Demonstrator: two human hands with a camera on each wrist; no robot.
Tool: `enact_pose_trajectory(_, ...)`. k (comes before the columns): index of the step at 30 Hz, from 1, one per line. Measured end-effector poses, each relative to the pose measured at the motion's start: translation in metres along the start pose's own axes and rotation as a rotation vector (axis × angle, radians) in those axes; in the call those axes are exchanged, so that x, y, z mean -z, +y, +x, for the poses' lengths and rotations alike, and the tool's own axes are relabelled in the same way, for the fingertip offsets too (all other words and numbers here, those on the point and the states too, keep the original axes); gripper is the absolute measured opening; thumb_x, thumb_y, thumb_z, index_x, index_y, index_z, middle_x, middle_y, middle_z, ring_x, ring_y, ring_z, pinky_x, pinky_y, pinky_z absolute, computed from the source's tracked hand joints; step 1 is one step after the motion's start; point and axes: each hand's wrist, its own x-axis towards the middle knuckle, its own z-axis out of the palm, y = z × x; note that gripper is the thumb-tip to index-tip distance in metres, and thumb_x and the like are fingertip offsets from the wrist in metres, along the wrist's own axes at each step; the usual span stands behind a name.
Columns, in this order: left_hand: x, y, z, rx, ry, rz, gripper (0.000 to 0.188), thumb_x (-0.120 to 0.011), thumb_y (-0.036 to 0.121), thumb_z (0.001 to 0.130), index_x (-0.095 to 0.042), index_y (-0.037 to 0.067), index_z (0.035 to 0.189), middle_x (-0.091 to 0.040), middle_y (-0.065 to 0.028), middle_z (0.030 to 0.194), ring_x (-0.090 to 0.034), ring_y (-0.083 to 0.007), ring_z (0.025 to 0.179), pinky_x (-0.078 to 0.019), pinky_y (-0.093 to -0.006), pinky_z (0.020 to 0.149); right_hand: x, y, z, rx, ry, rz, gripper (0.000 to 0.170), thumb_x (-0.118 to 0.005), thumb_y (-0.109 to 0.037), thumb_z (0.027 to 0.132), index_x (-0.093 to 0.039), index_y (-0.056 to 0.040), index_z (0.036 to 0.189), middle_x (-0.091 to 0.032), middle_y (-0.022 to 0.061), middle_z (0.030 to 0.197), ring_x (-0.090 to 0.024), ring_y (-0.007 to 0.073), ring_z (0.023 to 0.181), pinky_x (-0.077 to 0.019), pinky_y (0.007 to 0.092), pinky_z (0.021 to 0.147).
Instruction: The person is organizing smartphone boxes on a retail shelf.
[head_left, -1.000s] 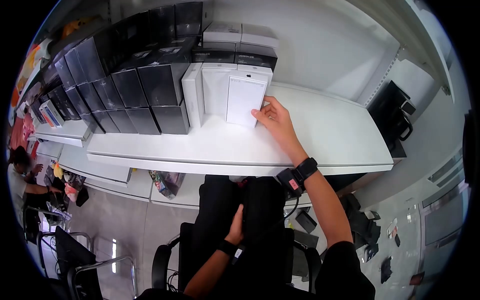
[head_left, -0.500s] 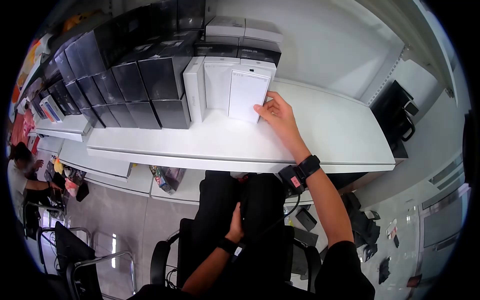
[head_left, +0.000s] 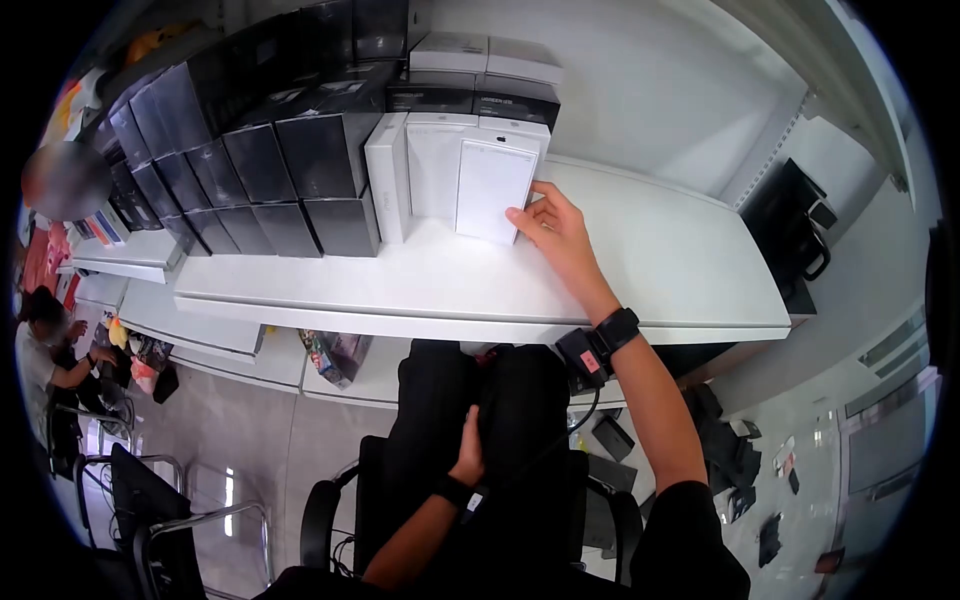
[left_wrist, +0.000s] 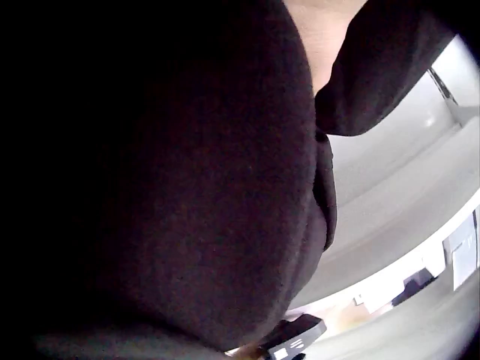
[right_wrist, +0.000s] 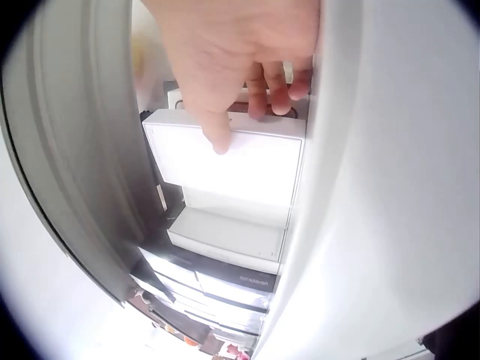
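Note:
A white box (head_left: 494,190) with a small dark logo stands upright on the white shelf (head_left: 420,295), in front of other white boxes. The right hand (head_left: 560,238) grips its right edge, thumb on the front face. In the right wrist view the thumb of the right hand (right_wrist: 238,60) lies on the white box (right_wrist: 232,165), with the other fingers behind its edge. Down between the dark-clad thighs, the left hand (head_left: 467,450) rests with fingers extended, holding nothing visible. Dark cloth (left_wrist: 217,172) fills most of the left wrist view.
Stacked black boxes (head_left: 265,175) stand left of the white ones. A narrow white box (head_left: 388,178) stands beside them. Flat white boxes (head_left: 448,52) lie on dark boxes behind. Another person (head_left: 42,345) sits far left, near metal-framed chairs (head_left: 165,515).
Since a second ago the view has shifted slightly, and the shelf and boxes appear a little higher. The right hand keeps its hold on the white box. A blurred round shape has appeared at the upper left.

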Motion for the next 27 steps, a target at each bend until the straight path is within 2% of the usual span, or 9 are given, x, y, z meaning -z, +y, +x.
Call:
enact_pose_trajectory(3,0.007,-0.011,-0.006,-0.315,-0.071,0.222,0.065,-0.049,0.056,0.101,-0.054,0.006,0.141,-0.056,-0.0121,0.140,-0.054,-0.0253,0.127,-0.0453,-0.0396,0.108,0.000,0.003,0.001,0.000,0.007,0.007,0.052,-0.080,-0.025,0.086,-0.059,0.0035,0.124,-0.058,0.0005,0.081,-0.054,0.0082,0.075,-0.0446,0.0231,0.071)
enact_pose_trajectory(5,0.005,-0.009,-0.009,-0.300,-0.103,0.214,0.065,-0.049,0.056,0.101,-0.053,0.005,0.141,-0.056,-0.0125,0.140,-0.054,-0.0255,0.127,-0.0450,-0.0393,0.109,0.000,0.005,0.002,0.007,0.008,0.012,0.052,-0.080,-0.025,0.086,-0.059,0.0032,0.124,-0.058,0.0004,0.081,-0.053,0.0082,0.075,-0.0445,0.0234,0.071)
enact_pose_trajectory(7,0.005,-0.001,-0.003,-0.028,-0.081,-0.012,0.066,-0.048,0.057,0.101,-0.053,0.005,0.142,-0.057,-0.0126,0.139,-0.055,-0.0254,0.125,-0.0452,-0.0387,0.109,0.001,0.006,0.002,0.007,0.011,0.004,0.052,-0.080,-0.025,0.086,-0.060,0.0031,0.124,-0.058,0.0004,0.080,-0.053,0.0084,0.075,-0.0444,0.0236,0.071)
enact_pose_trajectory(10,0.009,0.003,0.002,-0.006,-0.172,-0.045,0.069,-0.048,0.057,0.100,-0.051,0.004,0.143,-0.057,-0.0135,0.138,-0.056,-0.0254,0.124,-0.0448,-0.0378,0.109,0.000,0.004,0.003,0.006,0.013,-0.008,0.052,-0.080,-0.026,0.086,-0.060,0.0033,0.124,-0.058,0.0005,0.080,-0.053,0.0086,0.075,-0.0445,0.0240,0.072)
enact_pose_trajectory(13,-0.001,0.010,-0.004,0.115,-0.127,-0.070,0.069,-0.048,0.057,0.100,-0.051,0.003,0.144,-0.057,-0.0133,0.139,-0.057,-0.0249,0.123,-0.0451,-0.0367,0.109,0.000,0.003,0.000,0.002,0.009,-0.002,0.052,-0.080,-0.026,0.087,-0.059,0.0037,0.124,-0.058,0.0007,0.080,-0.053,0.0086,0.075,-0.0444,0.0240,0.072)
enact_pose_trajectory(16,0.001,0.002,-0.010,-0.006,-0.160,-0.037,0.069,-0.048,0.057,0.101,-0.051,0.003,0.144,-0.057,-0.0132,0.139,-0.056,-0.0247,0.124,-0.0454,-0.0361,0.108,0.001,0.004,0.000,-0.009,0.001,-0.004,0.052,-0.080,-0.026,0.087,-0.059,0.0040,0.124,-0.058,0.0006,0.079,-0.053,0.0083,0.075,-0.0442,0.0238,0.072)
enact_pose_trajectory(19,0.021,-0.011,0.015,-0.080,-0.029,0.007,0.070,-0.048,0.057,0.100,-0.051,0.003,0.144,-0.055,-0.0134,0.141,-0.054,-0.0245,0.126,-0.0448,-0.0352,0.108,0.000,0.005,0.003,-0.002,-0.002,0.012,0.052,-0.080,-0.026,0.087,-0.059,0.0040,0.124,-0.058,0.0003,0.079,-0.054,0.0080,0.075,-0.0441,0.0234,0.072)
enact_pose_trajectory(24,-0.006,0.000,-0.022,-0.173,-0.161,0.107,0.069,-0.048,0.057,0.101,-0.051,0.003,0.143,-0.055,-0.0125,0.141,-0.054,-0.0255,0.127,-0.0443,-0.0380,0.109,0.001,0.008,0.003,0.000,0.009,0.013,0.052,-0.080,-0.025,0.086,-0.059,0.0042,0.124,-0.059,0.0004,0.079,-0.054,0.0078,0.075,-0.0438,0.0230,0.071)
enact_pose_trajectory(27,-0.004,0.008,-0.010,-0.029,-0.098,0.061,0.069,-0.048,0.056,0.101,-0.050,0.003,0.144,-0.055,-0.0123,0.142,-0.054,-0.0261,0.127,-0.0443,-0.0400,0.109,-0.001,0.005,0.002,0.009,0.015,-0.005,0.052,-0.080,-0.025,0.087,-0.059,0.0046,0.124,-0.059,0.0007,0.079,-0.054,0.0078,0.075,-0.0441,0.0233,0.071)
